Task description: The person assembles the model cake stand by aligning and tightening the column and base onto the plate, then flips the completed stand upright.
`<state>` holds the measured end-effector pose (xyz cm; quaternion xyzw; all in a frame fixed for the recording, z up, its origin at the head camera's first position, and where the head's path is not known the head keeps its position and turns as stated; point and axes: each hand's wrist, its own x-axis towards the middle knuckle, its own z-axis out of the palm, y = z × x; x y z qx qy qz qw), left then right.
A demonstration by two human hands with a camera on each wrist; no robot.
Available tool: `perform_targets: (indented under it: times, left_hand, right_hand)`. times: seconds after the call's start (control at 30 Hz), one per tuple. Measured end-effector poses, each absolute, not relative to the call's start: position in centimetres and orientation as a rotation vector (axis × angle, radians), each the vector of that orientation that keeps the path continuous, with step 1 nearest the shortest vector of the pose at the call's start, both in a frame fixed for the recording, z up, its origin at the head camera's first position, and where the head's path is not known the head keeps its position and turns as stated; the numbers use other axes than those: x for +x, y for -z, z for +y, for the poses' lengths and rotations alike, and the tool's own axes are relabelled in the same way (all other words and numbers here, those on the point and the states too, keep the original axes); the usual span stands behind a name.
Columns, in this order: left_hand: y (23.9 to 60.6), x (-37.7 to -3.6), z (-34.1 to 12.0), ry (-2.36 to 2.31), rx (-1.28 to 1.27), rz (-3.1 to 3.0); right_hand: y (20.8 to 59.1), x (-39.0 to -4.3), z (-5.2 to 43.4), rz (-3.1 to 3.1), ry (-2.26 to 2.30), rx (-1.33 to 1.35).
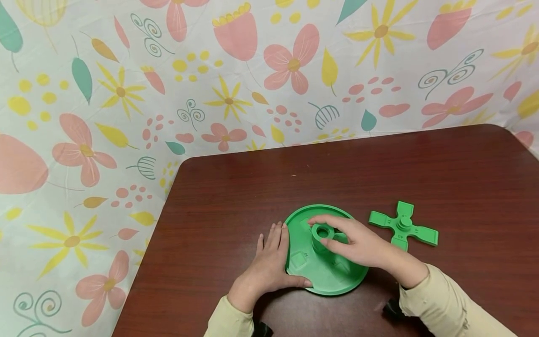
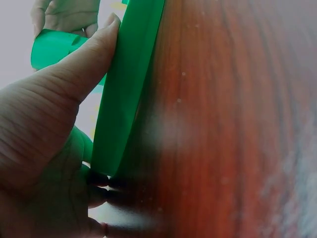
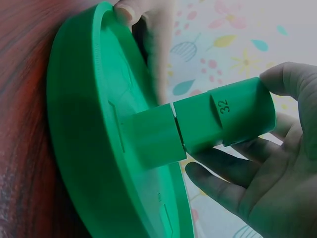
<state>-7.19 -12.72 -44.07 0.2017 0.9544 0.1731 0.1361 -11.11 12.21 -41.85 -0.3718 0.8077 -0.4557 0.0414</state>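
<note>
On the table sits a round green dish with a raised rim and a post at its middle. A hollow green cylinder marked 32 stands on the post, with a thin dark seam between them. My right hand pinches the cylinder's upper end between thumb and fingers. Along the dish's left edge rests my left hand, fingers straight and thumb laid over the near rim. In the left wrist view the thumb presses the rim, and the other fingertips are partly hidden behind the dish.
A green cross-shaped piece with a round peg at its centre lies right of the dish, near my right forearm. The brown table ends at the back against a flowered cloth.
</note>
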Motion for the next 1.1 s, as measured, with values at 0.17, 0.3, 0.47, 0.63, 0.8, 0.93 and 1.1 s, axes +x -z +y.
perform_targets:
  times: [0.17,0.3,0.47,0.63,0.8,0.93,1.1]
  left_hand:
    - [44.1,-7.2,-12.8,-0.507,0.580,2.764]
    - [44.1,-7.2,-12.8,-0.512,0.576,2.763]
    - [44.1,-7.2,-12.8,-0.491,0.575,2.767]
    - [44.2,-7.2,-12.8,-0.477,0.570,2.764]
    - [44.2,-7.3,-12.7,-0.486,0.563,2.756]
    - [44.2,-7.3,-12.8,-0.489,0.564,2.753]
    - [44.1,-7.3,-12.8,-0.494,0.566,2.756]
  right_hand:
    - [42.0,-11.1,12.2,2.516,1.371,-1.092]
    - [42.2,-10.9,12.1,2.556,1.362,-1.053]
    - [42.4,-10.7,12.0,2.636,1.340,-1.004]
    - [42.6,-10.3,11.8,2.705,1.335,-0.968]
    - [42.6,-10.0,11.6,2.760,1.339,-0.918]
    - [42.7,-9.8,11.3,2.817,1.335,-0.898]
    - [42.8,-9.6,11.0,2.865,1.339,-0.870]
